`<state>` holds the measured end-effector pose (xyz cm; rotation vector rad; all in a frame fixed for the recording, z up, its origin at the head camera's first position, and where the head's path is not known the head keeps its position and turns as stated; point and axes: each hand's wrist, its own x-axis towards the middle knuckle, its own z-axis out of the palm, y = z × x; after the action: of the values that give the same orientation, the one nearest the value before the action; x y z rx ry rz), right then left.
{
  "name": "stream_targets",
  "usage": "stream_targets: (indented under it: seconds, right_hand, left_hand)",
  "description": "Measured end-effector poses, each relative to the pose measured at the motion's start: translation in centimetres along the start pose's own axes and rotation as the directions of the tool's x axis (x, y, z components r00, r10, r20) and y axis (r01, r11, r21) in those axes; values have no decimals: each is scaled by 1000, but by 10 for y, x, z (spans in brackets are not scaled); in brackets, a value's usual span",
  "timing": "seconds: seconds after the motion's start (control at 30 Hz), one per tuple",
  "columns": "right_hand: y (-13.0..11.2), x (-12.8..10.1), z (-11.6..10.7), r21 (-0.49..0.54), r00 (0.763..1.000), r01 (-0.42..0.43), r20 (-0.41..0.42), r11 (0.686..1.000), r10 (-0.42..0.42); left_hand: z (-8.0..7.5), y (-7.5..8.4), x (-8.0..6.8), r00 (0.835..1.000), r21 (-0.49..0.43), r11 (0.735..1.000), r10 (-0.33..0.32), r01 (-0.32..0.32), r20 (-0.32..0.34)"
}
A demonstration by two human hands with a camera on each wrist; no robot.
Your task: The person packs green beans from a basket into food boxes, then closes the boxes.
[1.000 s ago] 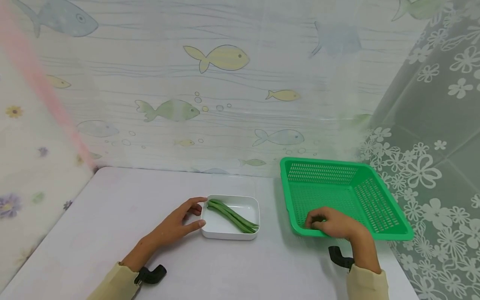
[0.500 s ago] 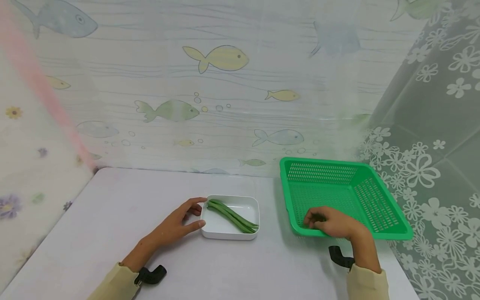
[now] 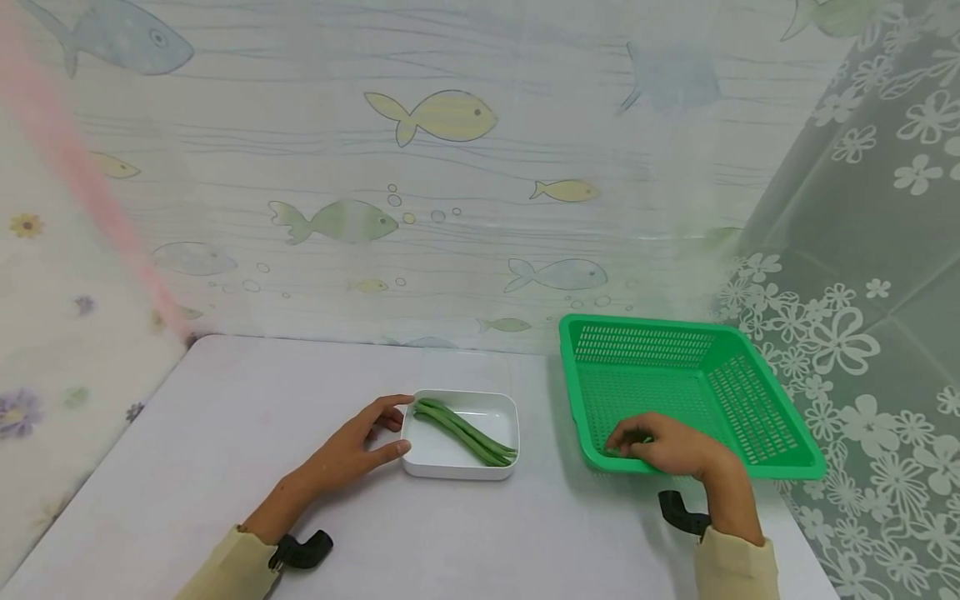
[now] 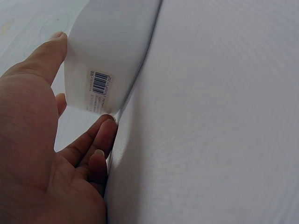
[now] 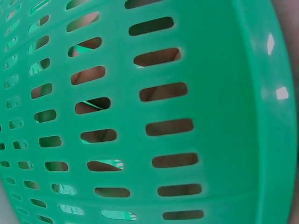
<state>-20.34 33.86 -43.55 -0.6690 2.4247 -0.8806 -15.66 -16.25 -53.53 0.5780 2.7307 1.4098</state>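
A white rectangular dish (image 3: 461,472) stands on the table, with several green beans (image 3: 465,433) lying slantwise in it. My left hand (image 3: 337,454) touches the dish's left end with thumb and index finger spread apart. In the left wrist view, the dish's outer wall (image 4: 117,42) bears a barcode label (image 4: 99,86), and the thumb rests against its edge. My right hand (image 3: 667,444) reaches over the near rim into a green plastic basket (image 3: 645,383), its fingers bent down inside. A bit of green shows at its fingertips; what they hold is unclear. The basket wall (image 5: 219,116) mostly hides that hand in the right wrist view.
A white cloth covers the table (image 3: 480,542). Behind it hangs a fish-patterned curtain (image 3: 450,250), and a flower-patterned sheer curtain (image 3: 862,375) borders the basket's right side. A black camera mount sits on each wrist.
The fingertips of my right hand have shifted slightly left within the basket, and a bit of green now shows at them. The left hand, dish and beans stay in place.
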Motion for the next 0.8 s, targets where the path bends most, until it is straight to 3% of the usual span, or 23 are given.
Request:
stream_targets:
  seconds: [0.57, 0.8]
  right_hand:
    - [-1, 1, 1, -45, 1000, -4, -22, 999, 3]
    - [0, 2, 0, -68, 997, 16, -74, 998, -21]
  left_hand:
    - [0, 0, 1, 1000, -3, 1000, -5, 5, 1]
    - [1, -3, 2, 1000, -10, 1000, 11, -11, -2]
